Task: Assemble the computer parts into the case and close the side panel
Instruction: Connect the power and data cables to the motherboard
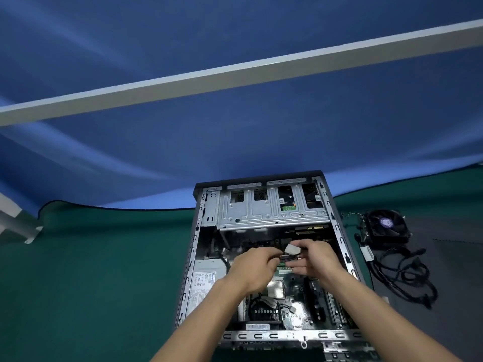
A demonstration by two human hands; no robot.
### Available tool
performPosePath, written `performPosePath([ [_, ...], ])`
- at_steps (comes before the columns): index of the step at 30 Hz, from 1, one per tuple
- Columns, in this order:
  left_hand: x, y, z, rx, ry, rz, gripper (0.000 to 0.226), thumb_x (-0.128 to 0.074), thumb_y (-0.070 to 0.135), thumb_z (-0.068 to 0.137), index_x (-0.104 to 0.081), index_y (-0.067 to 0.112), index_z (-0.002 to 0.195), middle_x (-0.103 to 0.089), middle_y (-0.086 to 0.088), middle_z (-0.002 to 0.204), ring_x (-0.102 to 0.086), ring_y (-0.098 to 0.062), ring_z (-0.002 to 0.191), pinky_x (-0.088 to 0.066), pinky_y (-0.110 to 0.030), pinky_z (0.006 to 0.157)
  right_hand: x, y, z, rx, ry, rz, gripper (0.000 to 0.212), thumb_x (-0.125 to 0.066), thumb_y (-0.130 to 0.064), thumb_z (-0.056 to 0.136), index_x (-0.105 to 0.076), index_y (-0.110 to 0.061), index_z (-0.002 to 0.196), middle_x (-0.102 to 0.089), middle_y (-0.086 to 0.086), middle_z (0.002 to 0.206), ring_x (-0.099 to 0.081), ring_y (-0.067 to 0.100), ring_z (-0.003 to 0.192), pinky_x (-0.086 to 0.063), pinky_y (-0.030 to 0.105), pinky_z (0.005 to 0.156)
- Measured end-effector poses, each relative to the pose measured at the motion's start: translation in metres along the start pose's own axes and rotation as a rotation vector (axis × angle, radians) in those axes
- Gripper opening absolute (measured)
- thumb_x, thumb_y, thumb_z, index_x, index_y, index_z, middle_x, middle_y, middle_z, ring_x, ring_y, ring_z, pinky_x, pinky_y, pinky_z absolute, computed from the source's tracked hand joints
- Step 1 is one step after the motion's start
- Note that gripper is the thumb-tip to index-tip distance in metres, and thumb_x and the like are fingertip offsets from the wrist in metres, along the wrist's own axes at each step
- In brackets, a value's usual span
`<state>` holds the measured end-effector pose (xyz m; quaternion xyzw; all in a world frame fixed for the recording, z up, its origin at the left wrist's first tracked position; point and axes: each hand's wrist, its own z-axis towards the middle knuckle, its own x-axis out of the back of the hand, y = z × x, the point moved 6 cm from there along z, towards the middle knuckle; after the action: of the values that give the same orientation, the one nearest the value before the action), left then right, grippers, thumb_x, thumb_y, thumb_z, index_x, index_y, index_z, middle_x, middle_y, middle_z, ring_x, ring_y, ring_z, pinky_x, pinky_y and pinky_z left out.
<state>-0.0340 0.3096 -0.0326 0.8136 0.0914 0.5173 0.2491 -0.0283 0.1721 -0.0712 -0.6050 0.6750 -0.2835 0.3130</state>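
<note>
I see the computer case [264, 257] lying open on the green surface [91, 270], its metal drive cage at the far end and the circuit board bare. My left hand [254, 267] and right hand [315, 259] both pinch a cable with a white plug [291, 249] over the middle — my arms hide much of the board, and the case's near edge is cut off.

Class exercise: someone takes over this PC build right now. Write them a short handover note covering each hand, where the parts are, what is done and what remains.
Left hand: grips the cable bundle over the open case.
Right hand: pinches the white connector on that bundle.
Done: power supply and motherboard sit in the case.
Left: plug in the connector; the cooler fan and loose black cables lie on the mat to the right. The side panel is not in view.
</note>
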Motion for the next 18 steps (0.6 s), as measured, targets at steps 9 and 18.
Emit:
performPosePath([
  [9,-0.019,-0.016,0.021,0.182,0.195,-0.75,0.063,-0.048,0.008,0.091,-0.031,0.042,0.141,-0.055,0.003,0.113,-0.06,-0.02,0.081,-0.041,-0.022,0.06,0.023,0.007,-0.005,0.194,0.133,-0.706,0.028,-0.05,-0.031,0.098,-0.06,-0.014,0.078,-0.067,0.002,0.069,-0.061,0.018,0.056,-0.05,0.03,0.059],
  [18,-0.019,-0.013,0.023,0.129,0.182,-0.808,0.03,-0.046,-0.006,0.083,-0.042,0.018,0.066,-0.063,-0.002,0.104,-0.06,-0.021,0.093,-0.044,-0.03,0.07,-0.006,0.021,0.003,0.111,-0.118,-0.438,0.018,-0.052,-0.015,0.097,-0.059,-0.009,0.082,-0.065,0.01,0.081,-0.068,0.023,0.063,-0.052,0.03,0.05],
])
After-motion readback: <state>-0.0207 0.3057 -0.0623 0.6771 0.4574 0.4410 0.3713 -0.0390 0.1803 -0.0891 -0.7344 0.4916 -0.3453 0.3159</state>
